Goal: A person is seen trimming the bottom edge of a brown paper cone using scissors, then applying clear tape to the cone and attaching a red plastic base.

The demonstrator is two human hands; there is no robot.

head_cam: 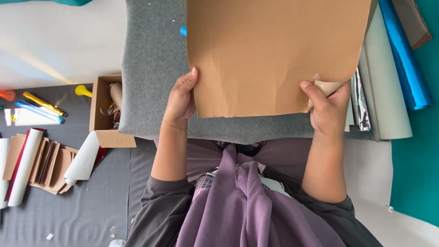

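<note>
Both hands grip one large sheet of brown kraft paper (274,50) over a grey felt-covered pad (151,68) that lies across my lap. At far left on the dark cloth floor (91,206) are a red-handled tool (7,95), a yellow stick and a blue stick (39,112) lying side by side, then a white paper roll (25,167) beside a stack of folded brown card pieces (50,164), with a second white roll (84,158) resting across that stack. Next comes a small open cardboard box (103,112), a yellow knob (82,90) just behind it, the box's right side touching the edge of the grey pad. My left hand (180,100) holds the paper's lower left corner, thumb on top along the edge and fingers curled out of sight underneath, pinching the sheet. The paper spreads flat above the pad, running out of the top of the view, and a bit of blue (183,30) peeks from behind its left edge. My right hand (327,110) pinches the lower right corner, thumb pressed on top, where the corner is curled back to show a paler underside. Further right lie a patterned sheet (361,103), a pale grey-green roll (386,91) and a shiny blue foil roll (404,55) on the teal surface (418,160).
</note>
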